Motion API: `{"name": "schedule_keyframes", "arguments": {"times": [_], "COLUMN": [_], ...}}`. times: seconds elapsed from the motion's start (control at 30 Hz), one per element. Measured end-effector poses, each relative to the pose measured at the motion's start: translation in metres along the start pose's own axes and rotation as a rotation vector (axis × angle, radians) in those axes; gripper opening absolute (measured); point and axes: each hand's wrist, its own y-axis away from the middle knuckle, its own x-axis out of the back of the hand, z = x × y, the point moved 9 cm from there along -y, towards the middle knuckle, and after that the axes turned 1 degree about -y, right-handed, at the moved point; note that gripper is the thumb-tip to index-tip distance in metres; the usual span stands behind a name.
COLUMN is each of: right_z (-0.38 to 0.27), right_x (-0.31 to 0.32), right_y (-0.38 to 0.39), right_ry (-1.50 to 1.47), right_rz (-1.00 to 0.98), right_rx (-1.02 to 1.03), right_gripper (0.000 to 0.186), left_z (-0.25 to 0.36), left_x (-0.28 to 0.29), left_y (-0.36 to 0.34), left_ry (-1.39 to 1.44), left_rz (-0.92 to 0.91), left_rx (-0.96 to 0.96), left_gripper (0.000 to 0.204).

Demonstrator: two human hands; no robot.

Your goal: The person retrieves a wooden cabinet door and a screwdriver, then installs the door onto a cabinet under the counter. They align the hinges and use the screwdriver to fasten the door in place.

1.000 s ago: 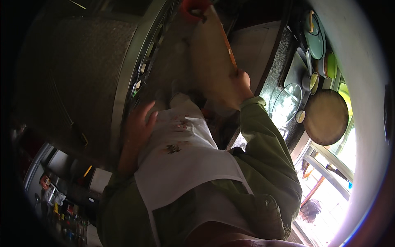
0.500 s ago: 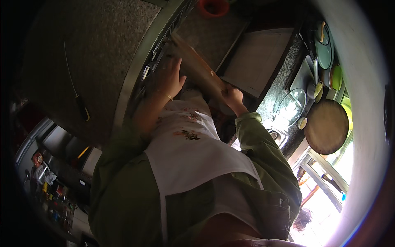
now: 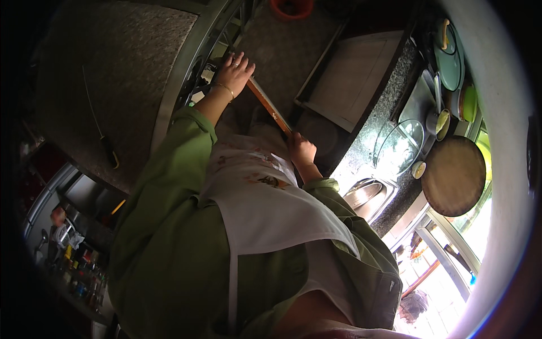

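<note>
A board [image 3: 268, 104] with an orange-brown edge is held edge-on and slanting, in front of the white apron with floral print. My left hand [image 3: 234, 76], wearing a ring and a bracelet, has its fingers bent over the board's far end, beside a dark metal rack [image 3: 204, 79]. My right hand [image 3: 302, 151] is closed round the near end of the same board, low and close to the apron. Much of the board's face is out of sight.
A speckled counter [image 3: 390, 76] on the right holds lids, a green pot [image 3: 468, 101], a sink [image 3: 370, 195] and a round brown board [image 3: 451, 175]. On the left, a thin tool [image 3: 108, 151] lies on a stone top [image 3: 130, 68]. An orange-red bucket [image 3: 291, 7] stands ahead.
The board has swung from broad face showing to edge-on, lower and slanting. My left hand has risen onto its far end. My right hand has moved down and left, still holding it.
</note>
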Motion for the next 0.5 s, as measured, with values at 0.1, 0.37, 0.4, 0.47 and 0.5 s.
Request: {"name": "schedule_keyframes", "arguments": {"times": [0.1,0.37,0.4,0.47,0.5], "right_z": [0.003,-0.001,0.001,0.004,0.003], "right_x": [-0.001,-0.001,-0.003,-0.003,-0.002], "right_y": [0.007,0.027,0.028,0.026,0.027], "right_ry": [0.007,0.033,0.044,0.052,0.048], "right_rz": [-0.014,-0.081,-0.106,-0.107,-0.089], "right_rx": [-0.032,-0.055,-0.079,-0.093,-0.083], "right_gripper": [0.013,0.016,0.017,0.018,0.019], "left_z": [-0.024,-0.077,-0.077,-0.072,-0.07], "left_x": [0.001,-0.059,-0.071,-0.079,-0.082], "left_y": [-0.005,0.02,0.027,0.035,0.034], "left_ry": [0.045,0.548,0.576,0.629,0.585], "left_rz": [0.067,-0.144,-0.228,-0.388,-0.501], "left_rx": [0.151,0.493,0.563,0.698,0.695], "left_gripper": [0.055,0.096,0.095,0.093,0.089]}}
